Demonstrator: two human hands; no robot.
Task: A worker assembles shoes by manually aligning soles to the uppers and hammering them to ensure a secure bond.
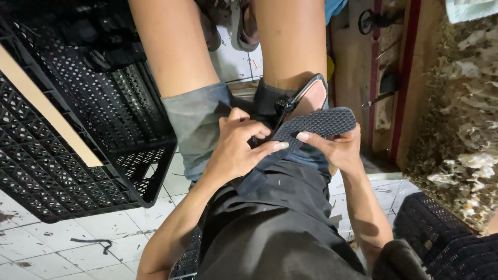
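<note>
Both hands grip one sandal. The right hand (pixel 340 148) cups the dark textured sole (pixel 316 124) from the far side, index finger laid flat across the tread, fingers closed around the edge. The left hand (pixel 236 148) is curled tight and pressed at the near end of the sole, fingertips bunched where the black strap (pixel 290 101) meets it; I can't tell whether they pinch the strap itself or only push on the sole there.

The sandal sits on my lap, sole up and tilted, resting over the denim shorts (pixel 199 127) of my own knees. A tan insole (pixel 314 96) shows just behind the strap (could be a second sandal tucked behind, I can't separate them from here).

Judging from the grip, the step in hand is work at the strap joint: seating or pressing the strap into the sole. The next move, as I read it, calls for the right hand to hold the sole steady while the left fingers apply firm, local pressure at that joint without twisting the strap.

Around: a black perforated plastic crate (pixel 78 150) to my left with a pale wooden slat (pixel 46 106) lying across it, white tiled floor (pixel 62 243) below, and rough whitish scraps (pixel 467 114) heaped to the right.
</note>
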